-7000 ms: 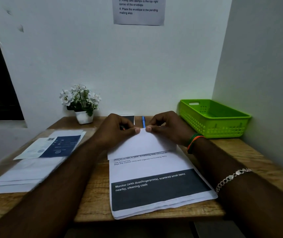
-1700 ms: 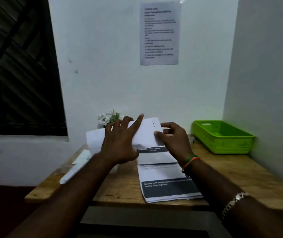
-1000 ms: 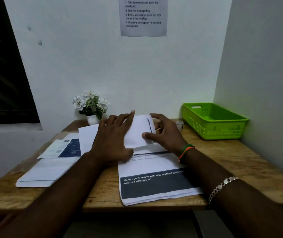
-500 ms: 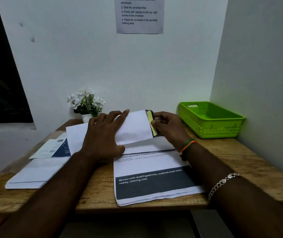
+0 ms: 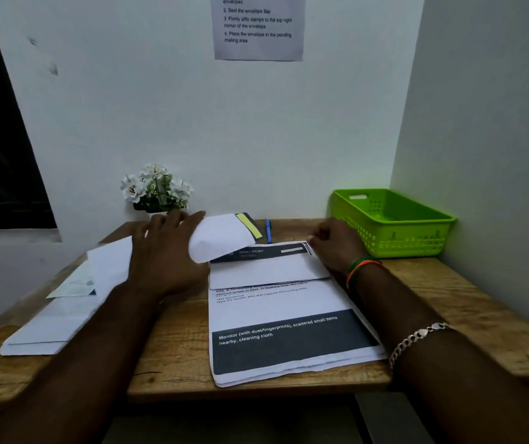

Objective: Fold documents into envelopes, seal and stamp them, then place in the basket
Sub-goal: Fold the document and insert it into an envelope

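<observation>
My left hand (image 5: 167, 251) holds a white envelope (image 5: 221, 238) just above the desk, fingers stretched over its top. The envelope's right end is raised and bowed, and its open flap shows a yellow adhesive strip (image 5: 249, 225). A folded document (image 5: 269, 267) with a dark header band lies on the stack of printed documents (image 5: 288, 334) in front of me. My right hand (image 5: 336, 248) has its fingers curled at the folded document's upper right corner and pinches it. The green basket (image 5: 394, 219) stands at the right rear corner, with nothing visible inside.
A pile of white envelopes (image 5: 48, 325) lies at the left with a small printed sheet (image 5: 74, 283) on top. A potted white flower (image 5: 157, 190) and a blue pen (image 5: 268, 230) sit by the back wall. An instruction sheet (image 5: 258, 27) hangs on the wall.
My right hand let go of the envelope's flap end and moved right to the folded document's corner. The envelope lifted and shifted left with my left hand, uncovering the folded document.
</observation>
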`<state>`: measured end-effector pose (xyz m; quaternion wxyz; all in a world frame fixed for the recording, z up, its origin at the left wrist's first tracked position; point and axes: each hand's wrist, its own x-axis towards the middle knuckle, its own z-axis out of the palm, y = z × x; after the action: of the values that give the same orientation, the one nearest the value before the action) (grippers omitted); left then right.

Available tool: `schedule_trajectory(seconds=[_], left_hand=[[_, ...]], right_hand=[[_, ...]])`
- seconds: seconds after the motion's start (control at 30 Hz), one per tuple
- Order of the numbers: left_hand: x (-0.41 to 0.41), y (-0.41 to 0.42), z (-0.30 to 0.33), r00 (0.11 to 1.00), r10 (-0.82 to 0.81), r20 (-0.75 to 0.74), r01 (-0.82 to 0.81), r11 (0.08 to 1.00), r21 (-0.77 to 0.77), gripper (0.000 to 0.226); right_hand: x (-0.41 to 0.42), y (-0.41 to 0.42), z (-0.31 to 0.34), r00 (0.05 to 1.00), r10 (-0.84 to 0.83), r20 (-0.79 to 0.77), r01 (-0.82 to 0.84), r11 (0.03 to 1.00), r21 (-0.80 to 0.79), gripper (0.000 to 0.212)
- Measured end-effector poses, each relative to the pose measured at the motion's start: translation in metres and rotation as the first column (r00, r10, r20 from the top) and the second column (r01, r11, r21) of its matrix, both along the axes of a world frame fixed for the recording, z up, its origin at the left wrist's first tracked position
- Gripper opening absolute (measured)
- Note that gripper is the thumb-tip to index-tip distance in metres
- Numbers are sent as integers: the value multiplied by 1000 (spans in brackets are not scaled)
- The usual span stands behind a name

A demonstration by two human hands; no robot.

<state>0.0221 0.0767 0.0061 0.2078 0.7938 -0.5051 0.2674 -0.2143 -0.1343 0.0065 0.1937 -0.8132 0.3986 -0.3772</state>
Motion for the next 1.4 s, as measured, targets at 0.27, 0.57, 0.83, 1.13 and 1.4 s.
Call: schedule_trajectory(seconds=[0.27, 0.57, 0.83, 1.13, 1.4], left_hand=[[12, 0, -9, 995, -1, -97, 16, 989, 150, 102], [17, -2, -16, 992, -29, -125, 43, 993, 109, 111], [17, 5, -11, 984, -42, -171, 60, 993, 100, 115], [17, 2, -10, 982, -54, -179, 76, 990, 116, 102], [16, 3, -7, 961, -148, -233, 168, 984, 67, 114]], right_hand=[[-3, 4, -7, 917, 92, -388, -77, 996, 52, 50], [-4, 1, -7, 962, 145, -233, -121, 986, 112, 24], [-31, 2, 26, 963, -3, 269, 1, 1000, 7, 15], [-32, 22, 39, 846, 269, 459, -208, 961, -181, 8], [-34, 17, 33, 941, 124, 314, -26, 954, -297, 12]])
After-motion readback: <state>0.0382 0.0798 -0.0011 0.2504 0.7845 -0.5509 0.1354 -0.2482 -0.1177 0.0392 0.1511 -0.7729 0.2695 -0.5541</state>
